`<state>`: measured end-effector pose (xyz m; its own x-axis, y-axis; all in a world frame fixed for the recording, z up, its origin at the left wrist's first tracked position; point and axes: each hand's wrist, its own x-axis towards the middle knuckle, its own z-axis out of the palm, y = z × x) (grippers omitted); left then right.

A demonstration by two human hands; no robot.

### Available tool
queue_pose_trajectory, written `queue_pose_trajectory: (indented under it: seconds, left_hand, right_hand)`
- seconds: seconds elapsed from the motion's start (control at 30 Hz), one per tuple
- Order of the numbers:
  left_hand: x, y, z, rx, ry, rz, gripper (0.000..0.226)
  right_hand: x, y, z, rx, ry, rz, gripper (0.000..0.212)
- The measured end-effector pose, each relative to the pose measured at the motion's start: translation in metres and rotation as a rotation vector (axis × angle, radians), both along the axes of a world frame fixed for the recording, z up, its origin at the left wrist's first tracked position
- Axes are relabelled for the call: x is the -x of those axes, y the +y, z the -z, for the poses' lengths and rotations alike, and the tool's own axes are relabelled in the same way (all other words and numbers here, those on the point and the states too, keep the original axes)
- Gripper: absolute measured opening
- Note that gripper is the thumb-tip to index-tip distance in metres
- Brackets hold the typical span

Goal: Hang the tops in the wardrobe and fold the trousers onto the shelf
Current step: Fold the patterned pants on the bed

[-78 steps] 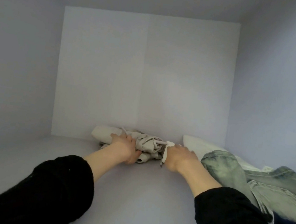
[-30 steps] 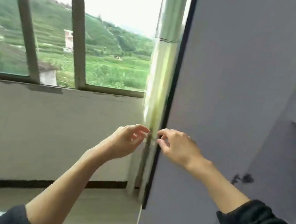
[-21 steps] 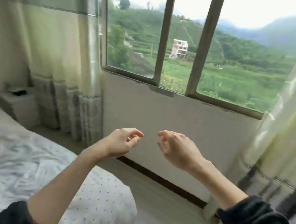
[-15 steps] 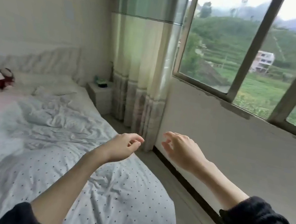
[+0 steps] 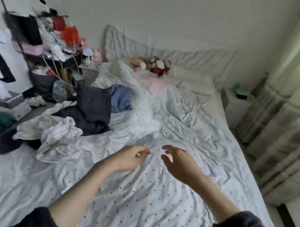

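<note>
Both hands are held out over the bed and carry nothing. The left hand (image 5: 128,158) hangs with fingers loosely curled, thumb and fingertips nearly meeting, gripping no cloth. The right hand (image 5: 178,163) is spread, fingers apart and slightly bent, also free. Neither touches the white, black-dotted bedsheet (image 5: 140,209) beneath them.

Garments outstanding, in order of distance:

- A crumpled white patterned garment (image 5: 54,138) lies on the sheet just to the left of the left hand, near the bed's left edge. Whether it is a top or trousers cannot be told.
- A dark fuzzy item (image 5: 7,143) lies partly beneath it at the edge.
- Behind these sits a heap of dark grey cloth (image 5: 92,112), possibly trousers, unfolded.
- A light blue garment (image 5: 121,99) lies bunched beside and behind the dark heap.

Further back: a red-and-white spotted plush toy (image 5: 159,65) near the pillows, a cluttered dark rack of mixed items (image 5: 44,43) off the bed's left side, and a small white bedside cabinet (image 5: 237,105) by the striped pale curtain (image 5: 291,115) on the right.

Assessment: the wardrobe and shelf are out of view, so completed work cannot be verified here. At least four garments remain on the bed, none folded, none on a hanger. The task is judged partway at best. The probable next step is collection of one of the garments to the left.
</note>
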<state>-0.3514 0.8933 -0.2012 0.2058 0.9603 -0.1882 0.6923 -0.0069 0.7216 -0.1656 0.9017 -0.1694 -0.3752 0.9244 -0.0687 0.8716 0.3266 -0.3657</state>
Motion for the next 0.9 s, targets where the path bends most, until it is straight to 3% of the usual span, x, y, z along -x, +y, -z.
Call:
queue_pose_trajectory:
  seconds: [0.23,0.4,0.53,0.63,0.7,0.77,0.9]
  left_hand:
    - [0.171,0.069,0.077,0.109,0.09,-0.22,0.031]
    - [0.26,0.108,0.148,0.161,0.401,-0.331,0.033]
    - [0.283,0.116,0.184,0.288,0.694,-0.325,0.056]
    - [0.291,0.12,0.198,0.3,0.818,-0.361,0.042]
    - [0.289,0.121,0.198,0.221,0.717,-0.392,0.026]
    - [0.277,0.127,0.189,0.111,0.446,-0.418,0.011]
    - [0.221,0.155,0.134,0.023,0.148,-0.281,0.03]
  right_hand:
    - [0.155,0.111,0.068,0.192,-0.016,-0.135,0.044]
    - [0.231,0.162,0.123,0.34,-0.042,-0.16,0.044]
    - [0.254,0.183,0.155,0.425,-0.043,-0.163,0.043]
    - [0.253,0.194,0.175,0.492,-0.062,-0.179,0.043]
    - [0.247,0.198,0.183,0.537,-0.079,-0.174,0.042]
    - [0.24,0.203,0.186,0.577,-0.061,-0.171,0.042]
    - [0.216,0.212,0.172,0.63,0.216,-0.06,0.034]
